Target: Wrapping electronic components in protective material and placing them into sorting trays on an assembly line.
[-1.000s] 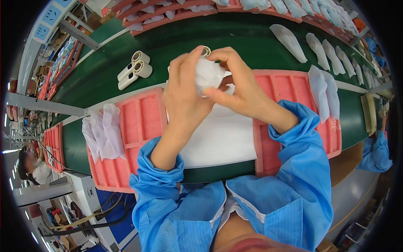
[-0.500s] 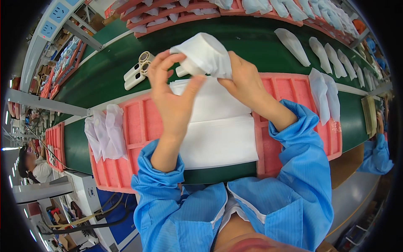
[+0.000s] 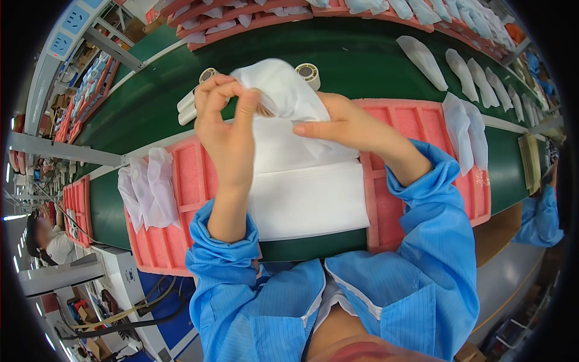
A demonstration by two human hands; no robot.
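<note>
Over the belt I hold a thin white bag (image 3: 280, 84) with both hands. My left hand (image 3: 226, 117) pinches its left edge between thumb and fingertips. My right hand (image 3: 344, 123) grips its right side, thumb in front. Something inside the bag is mostly hidden, so its kind cannot be told. Below my hands lies a stack of flat white bags (image 3: 310, 202). White tubular parts (image 3: 187, 108) with round ends lie beyond my left hand, and another round-ended part (image 3: 308, 75) shows just behind the bag.
Pink compartment trays flank the stack, a left tray (image 3: 193, 175) and a right tray (image 3: 416, 117), each with bagged pieces. A row of bagged pieces (image 3: 422, 60) lies on the green belt (image 3: 344, 54). Loaded pink trays (image 3: 241, 18) are stacked at the back. A person (image 3: 57, 241) is far left.
Both hands have lowered slightly with the bag, the left one also shifting left. The bag's mouth has turned, and a round-ended part behind it has come into sight.
</note>
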